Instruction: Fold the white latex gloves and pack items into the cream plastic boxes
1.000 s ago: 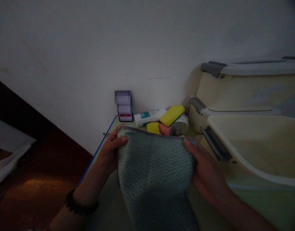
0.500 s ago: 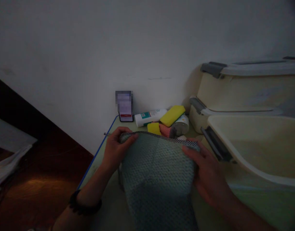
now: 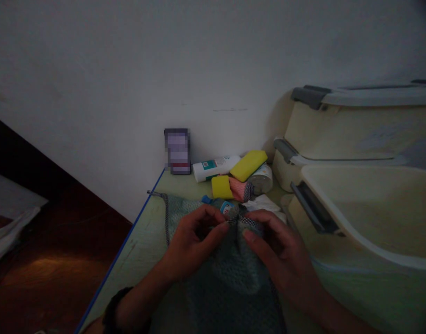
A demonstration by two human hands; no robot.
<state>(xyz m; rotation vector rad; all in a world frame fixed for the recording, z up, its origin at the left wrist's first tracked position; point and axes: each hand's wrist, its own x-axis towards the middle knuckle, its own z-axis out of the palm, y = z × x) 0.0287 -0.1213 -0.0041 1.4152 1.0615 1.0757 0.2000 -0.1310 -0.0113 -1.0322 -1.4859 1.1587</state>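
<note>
A grey-green knitted cloth (image 3: 230,283) with a checked edge lies on the pale green table (image 3: 143,250) in front of me. My left hand (image 3: 192,241) and my right hand (image 3: 272,250) meet over its middle, and each pinches the checked edge close to the other. One corner of the cloth (image 3: 171,206) stays flat on the table at the far left. A black bead bracelet (image 3: 110,315) sits on my left wrist.
By the wall lie a small dark card stand (image 3: 177,150), a white tube (image 3: 215,168), a yellow sponge (image 3: 248,165), a small yellow block (image 3: 221,187), a pink cloth (image 3: 241,189) and a white jar (image 3: 262,178). Cream storage bins (image 3: 355,134) stack at the right. Dark wooden floor (image 3: 53,273) lies left.
My hands held the cloth up by its two top corners. They have lowered it to the table and drawn together at the middle of its edge, uncovering small items behind it.
</note>
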